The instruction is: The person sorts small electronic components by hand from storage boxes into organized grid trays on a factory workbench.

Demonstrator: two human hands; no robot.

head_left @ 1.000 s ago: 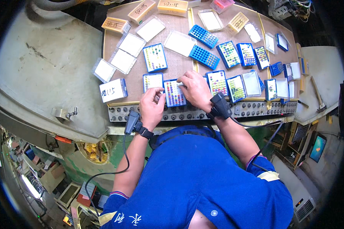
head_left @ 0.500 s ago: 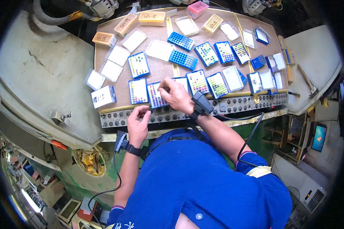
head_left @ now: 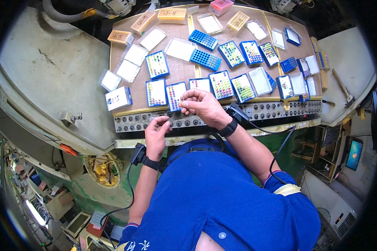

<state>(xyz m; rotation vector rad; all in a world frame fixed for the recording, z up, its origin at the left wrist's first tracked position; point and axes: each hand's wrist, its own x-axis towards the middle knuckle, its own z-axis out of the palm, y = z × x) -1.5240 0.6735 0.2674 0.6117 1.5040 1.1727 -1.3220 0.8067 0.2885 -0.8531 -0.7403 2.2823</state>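
Note:
My right hand [head_left: 203, 108] is closed in a pinch over the near right corner of a blue-rimmed case [head_left: 175, 93] holding rows of small colour-collared pieces. Something thin seems to stand at its fingertips, too small to make out. Lower and to the left, my left hand [head_left: 156, 134] is held with curled fingers, thumb close to the forefinger, in front of the row of round metal fittings [head_left: 144, 121]. Whatever it may hold is hidden. A similar case [head_left: 156, 93] lies just left, and another [head_left: 200, 85] sits partly behind my right hand.
Many more blue cases, such as one with green and yellow pieces [head_left: 231, 54], cover the brown board [head_left: 138, 94]. Blue hole racks [head_left: 205, 60], clear lids [head_left: 180, 49] and yellow boxes [head_left: 171, 16] lie farther back. A hammer [head_left: 342, 85] rests on the right ledge.
My right hand has drawn back from over the case to its near right corner, uncovering more of it. My left thumb and forefinger have come closer together. The view has shifted slightly.

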